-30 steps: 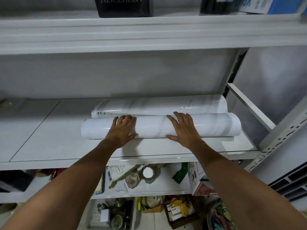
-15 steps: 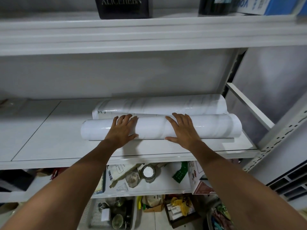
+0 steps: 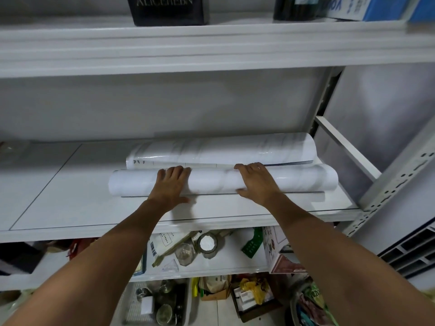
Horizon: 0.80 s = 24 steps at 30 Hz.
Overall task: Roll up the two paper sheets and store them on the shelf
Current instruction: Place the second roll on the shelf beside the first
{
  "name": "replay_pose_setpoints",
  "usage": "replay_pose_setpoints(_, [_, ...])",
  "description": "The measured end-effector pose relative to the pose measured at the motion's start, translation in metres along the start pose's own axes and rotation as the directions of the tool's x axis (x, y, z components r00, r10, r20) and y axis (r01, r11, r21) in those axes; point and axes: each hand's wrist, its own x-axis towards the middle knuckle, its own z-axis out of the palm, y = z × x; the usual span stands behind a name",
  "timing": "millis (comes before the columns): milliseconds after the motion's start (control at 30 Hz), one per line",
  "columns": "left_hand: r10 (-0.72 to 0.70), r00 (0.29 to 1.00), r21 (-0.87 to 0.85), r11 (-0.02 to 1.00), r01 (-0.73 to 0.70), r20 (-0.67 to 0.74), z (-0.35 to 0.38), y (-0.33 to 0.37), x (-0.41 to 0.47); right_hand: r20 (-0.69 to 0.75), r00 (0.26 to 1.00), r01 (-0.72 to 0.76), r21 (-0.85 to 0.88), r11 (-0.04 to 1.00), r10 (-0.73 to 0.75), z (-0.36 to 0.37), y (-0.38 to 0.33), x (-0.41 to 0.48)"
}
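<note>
Head: 2 paper rolls (image 3: 303, 182) on white shelf (image 3: 70, 184).

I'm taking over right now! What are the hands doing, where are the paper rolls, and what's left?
Left hand: flat on the front roll, pressing.
Right hand: same, further right.
Back roll lies right behind it; both are on the shelf.
Done: both sheets rolled and shelved.
Left: probably just let go, checking that the front roll stays rolled.
</note>
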Motion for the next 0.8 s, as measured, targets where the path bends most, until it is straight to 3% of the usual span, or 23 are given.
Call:
replay_pose_setpoints(133, [-0.009, 1.0, 0.0, 1.0, 0.009, 0.01, -0.005, -0.007, 0.004, 0.002, 1.0, 0.024, 0.063, 0.998, -0.025, -0.014, 0.009, 0.004])
replay_pose_setpoints(267, [0.025, 1.0, -0.144, 0.989, -0.026, -0.009, -0.02, -0.023, 0.014, 0.004, 0.999, 0.038, 0.146, 0.989, -0.039, -0.022, 0.02, 0.008])
replay_pose_setpoints(500, [0.011, 0.997, -0.171, 0.985, -0.024, -0.077, -0.01, -0.017, 0.02, -0.103, 0.994, -0.031, 0.027, 0.999, 0.034, -0.003, 0.019, 0.008])
replay_pose_setpoints(600, [0.026, 0.996, -0.203, 0.978, -0.043, -0.087, 0.002, -0.015, 0.016, -0.006, 0.998, -0.059, 0.012, 0.998, 0.059, 0.006, 0.016, 0.007])
replay_pose_setpoints(700, [0.062, 0.998, -0.143, 0.988, -0.057, 0.028, 0.01, -0.017, 0.017, 0.175, 0.981, -0.074, -0.084, 0.994, 0.088, 0.018, 0.017, 0.009])
replay_pose_setpoints(800, [0.058, 0.997, -0.048, 0.997, -0.056, 0.046, 0.014, -0.013, 0.021, 0.143, 0.986, -0.066, -0.119, 0.991, 0.083, 0.025, 0.016, 0.014])
